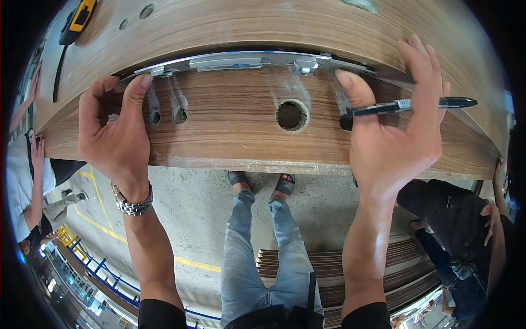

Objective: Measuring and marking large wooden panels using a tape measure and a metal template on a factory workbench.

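Note:
A long metal mortise lock plate (230,61) with raised latch parts lies along the slot in a wood-grain door panel (230,145). My left hand (118,126) pinches its left end, thumb tip on the metal and fingers curled behind. At the right end, my right hand (397,131) presses its thumb near the plate, the index finger raised. A black pen (405,106) is tucked across that same hand. Below the plate, a large round hole (291,115) and smaller holes (179,115) show in the wood, with pale dust streaks leading to them.
A yellow and black tape measure (79,19) rests on the panel's far left. People stand at both sides, one in a white shirt (24,175) and one in black (449,214). Stacked brown boards (350,274) lie on the floor at lower right.

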`<state>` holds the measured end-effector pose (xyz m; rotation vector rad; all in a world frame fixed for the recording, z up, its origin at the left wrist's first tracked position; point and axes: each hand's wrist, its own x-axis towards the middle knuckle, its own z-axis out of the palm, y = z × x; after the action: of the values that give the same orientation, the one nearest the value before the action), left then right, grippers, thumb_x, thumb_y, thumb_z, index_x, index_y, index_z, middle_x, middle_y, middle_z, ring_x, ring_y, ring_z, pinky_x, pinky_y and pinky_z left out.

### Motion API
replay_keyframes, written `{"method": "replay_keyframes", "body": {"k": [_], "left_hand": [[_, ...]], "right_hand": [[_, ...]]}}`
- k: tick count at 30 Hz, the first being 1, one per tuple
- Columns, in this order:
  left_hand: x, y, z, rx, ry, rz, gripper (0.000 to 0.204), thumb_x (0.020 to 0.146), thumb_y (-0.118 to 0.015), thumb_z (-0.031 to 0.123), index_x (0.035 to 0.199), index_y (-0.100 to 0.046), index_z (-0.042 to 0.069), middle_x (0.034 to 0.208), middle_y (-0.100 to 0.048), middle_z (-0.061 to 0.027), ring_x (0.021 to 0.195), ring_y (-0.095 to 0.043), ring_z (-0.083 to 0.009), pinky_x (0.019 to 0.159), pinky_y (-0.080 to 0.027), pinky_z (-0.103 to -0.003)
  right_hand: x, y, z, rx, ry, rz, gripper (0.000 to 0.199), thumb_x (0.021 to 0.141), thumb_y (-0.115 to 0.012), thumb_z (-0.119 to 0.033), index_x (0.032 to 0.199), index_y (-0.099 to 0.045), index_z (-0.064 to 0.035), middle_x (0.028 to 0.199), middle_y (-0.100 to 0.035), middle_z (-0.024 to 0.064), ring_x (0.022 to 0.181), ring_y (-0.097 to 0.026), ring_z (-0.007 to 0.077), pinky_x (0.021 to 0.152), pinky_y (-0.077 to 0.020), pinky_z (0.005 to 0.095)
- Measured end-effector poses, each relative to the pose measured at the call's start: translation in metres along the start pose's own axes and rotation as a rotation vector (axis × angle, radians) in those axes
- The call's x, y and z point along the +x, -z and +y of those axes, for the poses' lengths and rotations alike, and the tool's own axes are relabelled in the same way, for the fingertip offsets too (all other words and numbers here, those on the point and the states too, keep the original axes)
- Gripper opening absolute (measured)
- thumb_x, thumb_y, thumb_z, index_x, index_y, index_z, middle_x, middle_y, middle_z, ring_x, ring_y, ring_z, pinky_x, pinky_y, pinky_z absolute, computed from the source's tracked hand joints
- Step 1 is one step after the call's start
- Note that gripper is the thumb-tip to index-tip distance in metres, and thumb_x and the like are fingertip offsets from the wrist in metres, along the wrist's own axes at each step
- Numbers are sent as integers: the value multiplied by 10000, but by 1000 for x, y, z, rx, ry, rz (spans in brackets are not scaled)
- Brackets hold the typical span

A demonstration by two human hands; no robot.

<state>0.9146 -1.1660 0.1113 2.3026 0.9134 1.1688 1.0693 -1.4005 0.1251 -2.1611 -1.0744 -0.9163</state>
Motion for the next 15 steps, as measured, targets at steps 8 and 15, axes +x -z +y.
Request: {"method": "replay_keyframes", "body": {"k": [8,15], "left_hand": [[3,-1,-4,-36,-23,-2,268,786,-909,96,977,-737,20,828,-684,30,731,-574,-47,695,-480,-195],[2,0,-8,-4,-36,-4,268,791,-910,115,979,-745,19,827,-690,26,742,-586,-50,720,-485,-194]], "right_hand": [[-38,56,25,359,-300,70,616,1103,-342,-394,1477,-243,85,1200,-641,379,1167,-660,452,1017,-538,517],[-56,70,16,380,-453,-41,717,1102,-197,-521,1562,-143,27,1045,-701,298,971,-718,354,920,-558,422]]}}
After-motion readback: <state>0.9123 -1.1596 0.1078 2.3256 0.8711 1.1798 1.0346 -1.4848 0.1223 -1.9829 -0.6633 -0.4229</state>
